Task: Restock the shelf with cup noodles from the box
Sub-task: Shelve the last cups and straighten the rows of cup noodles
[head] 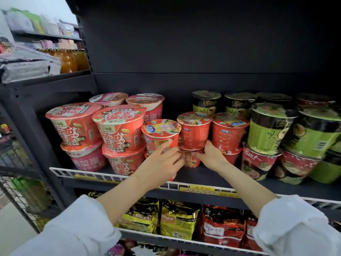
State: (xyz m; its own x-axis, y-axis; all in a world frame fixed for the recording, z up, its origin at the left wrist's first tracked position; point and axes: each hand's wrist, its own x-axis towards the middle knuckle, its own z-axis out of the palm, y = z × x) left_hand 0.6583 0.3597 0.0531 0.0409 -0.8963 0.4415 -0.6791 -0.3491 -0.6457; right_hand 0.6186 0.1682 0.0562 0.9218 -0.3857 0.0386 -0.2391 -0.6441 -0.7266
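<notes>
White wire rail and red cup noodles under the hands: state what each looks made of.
White wire rail: probably coated metal wire, seen in thin rigid bars. Red cup noodles: glossy plastic film over a likely paper or foam cup; glare and wrinkles show.

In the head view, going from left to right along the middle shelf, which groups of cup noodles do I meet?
Wide pink-red bowls → small red cups, where the left hand and right hand are → green-and-black cups.
</notes>
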